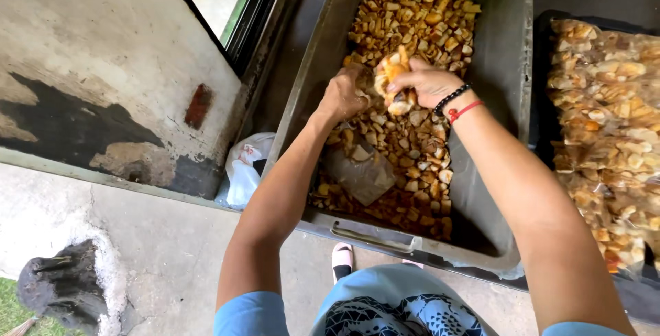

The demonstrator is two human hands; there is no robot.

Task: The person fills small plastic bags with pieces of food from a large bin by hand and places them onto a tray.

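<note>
Head view: right hand [425, 81] clenched on a heap of golden fried pieces [392, 78] above grey tub [512, 102]; left hand [342, 95] apparently holds a clear bag [361, 171] (mouth hidden). Judged light, brittle, greasy; best scooped in a loose fist.

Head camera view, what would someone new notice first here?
First, the big grey bin in the middle, heaped with golden-brown chunks. Above the heap, the right hand grips a handful of chunks, while the left hand holds open a clear plastic bag. At the right edge lies a clear bag already packed with chunks.
</note>
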